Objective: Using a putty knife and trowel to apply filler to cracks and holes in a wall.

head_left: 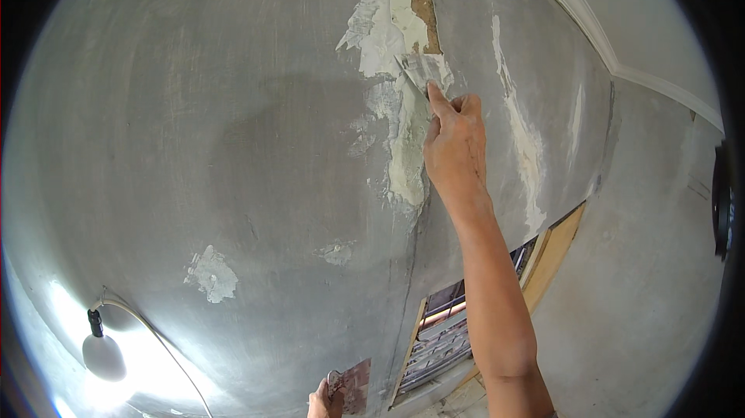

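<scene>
My right hand (458, 142), arm stretched up, is closed round a putty knife (425, 70). Its wide, filler-smeared blade lies against the grey wall (295, 177) at a tall strip of whitish filler (407, 158). Just above the blade, a bare brown strip (425, 14) shows, with fresh filler (380, 34) along its left side. Low in the picture my left hand (319, 404), partly cut off by the lower edge, grips a flat rectangular trowel (356, 388) with a brownish, stained face. The knife's handle is mostly hidden in my right hand.
A lit bulb (103, 357) hangs on a cable (159, 336) at the lower left. Behind my right forearm is a barred window opening (442, 348) with a wooden frame (555, 255). Pale filler streaks (524, 142) and patches (212, 274) mark the wall. Ceiling moulding (578, 10) runs upper right.
</scene>
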`<state>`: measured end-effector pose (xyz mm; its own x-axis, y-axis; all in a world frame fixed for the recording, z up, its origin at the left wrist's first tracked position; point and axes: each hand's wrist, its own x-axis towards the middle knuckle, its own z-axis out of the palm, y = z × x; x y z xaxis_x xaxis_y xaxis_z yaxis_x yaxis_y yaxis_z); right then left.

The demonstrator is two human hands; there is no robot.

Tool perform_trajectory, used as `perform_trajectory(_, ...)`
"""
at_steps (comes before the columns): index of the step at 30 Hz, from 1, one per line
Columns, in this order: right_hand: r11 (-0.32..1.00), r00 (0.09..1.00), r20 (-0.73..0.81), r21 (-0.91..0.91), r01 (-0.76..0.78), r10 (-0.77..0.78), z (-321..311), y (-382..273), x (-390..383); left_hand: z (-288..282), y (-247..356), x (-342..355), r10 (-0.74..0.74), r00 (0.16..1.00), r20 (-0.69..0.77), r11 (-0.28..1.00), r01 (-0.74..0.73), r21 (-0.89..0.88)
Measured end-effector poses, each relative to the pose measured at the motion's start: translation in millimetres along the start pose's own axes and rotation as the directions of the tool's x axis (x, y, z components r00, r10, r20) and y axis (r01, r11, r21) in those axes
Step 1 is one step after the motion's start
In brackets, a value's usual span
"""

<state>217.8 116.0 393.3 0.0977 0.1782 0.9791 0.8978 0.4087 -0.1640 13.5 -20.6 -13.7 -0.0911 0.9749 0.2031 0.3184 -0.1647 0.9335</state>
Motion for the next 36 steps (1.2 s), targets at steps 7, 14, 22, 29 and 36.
perform_trajectory(7, 0.994, 0.972, 0.224, -0.096, -0.053, 0.074, -34.6, -4.4, -42.7, -5.1, -1.9, -1.1, -0.015, 1.000, 0.009, 1.000, 0.015, -0.027)
perform_trajectory(14, 0.984, 0.989, 0.088, -0.121, 0.130, -0.120, -35.5, -23.9, 41.4, 2.7, -0.8, 6.3, 0.002, 1.000, 0.030, 1.000, -0.002, 0.012)
perform_trajectory(22, 0.949, 0.965, 0.173, -0.212, 0.234, -0.199, -29.1, -40.7, 89.9, 6.0, -4.0, 3.5, -0.010, 0.999, 0.036, 1.000, 0.009, 0.026)
perform_trajectory(29, 0.944, 0.933, 0.355, -0.286, 0.164, -0.054, -48.1, -46.8, 51.3, 8.5, 0.4, 12.0, -0.048, 0.995, 0.093, 0.999, 0.047, 0.018)
perform_trajectory(36, 0.954, 0.868, 0.496, -0.271, 0.127, 0.025, -58.7, -39.2, -2.0, 6.4, -9.7, 15.5, -0.071, 0.995, 0.071, 0.995, 0.066, 0.073)
